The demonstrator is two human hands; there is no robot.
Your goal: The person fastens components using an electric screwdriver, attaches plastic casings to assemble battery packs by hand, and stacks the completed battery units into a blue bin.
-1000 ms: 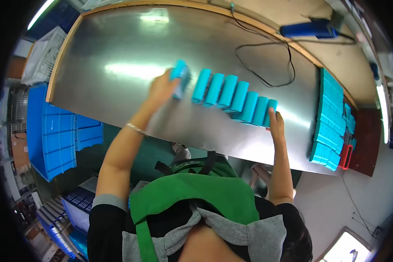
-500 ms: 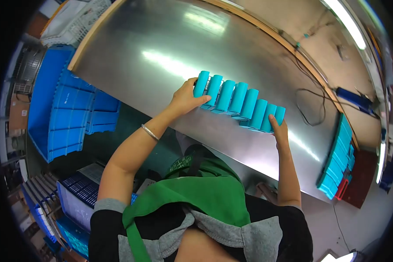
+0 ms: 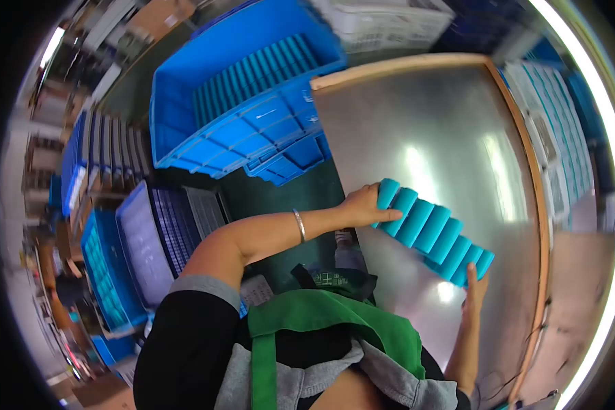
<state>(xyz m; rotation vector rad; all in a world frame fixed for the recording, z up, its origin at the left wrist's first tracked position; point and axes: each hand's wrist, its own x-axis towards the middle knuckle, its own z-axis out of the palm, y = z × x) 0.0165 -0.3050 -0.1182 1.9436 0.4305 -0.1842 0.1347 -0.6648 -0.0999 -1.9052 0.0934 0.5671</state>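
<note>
A staggered row of teal cylinders (image 3: 430, 230), side by side and looking like battery cells, is held up over the metal tabletop (image 3: 451, 130). My left hand (image 3: 367, 207) grips the left end, its thumb lying across the nearest cylinders. At the lower right end, my right hand (image 3: 476, 292) presses its thumb against the last cylinders. Both hands are closed on the row, and most of their fingers are hidden behind it. The row slants down from left to right.
Beyond my left arm stands a large blue crate (image 3: 242, 140) holding rows of teal pieces (image 3: 256, 76). A wooden edge strip (image 3: 417, 65) borders the table. At left are a purple-grey crate (image 3: 143, 239) and a blue tray of teal pieces (image 3: 106, 273). A white basket (image 3: 389, 27) sits at the back.
My view and body have turned left, bringing the blue crate's contents into sight. Both hands have carried the row along, and it stays gripped at both ends.
</note>
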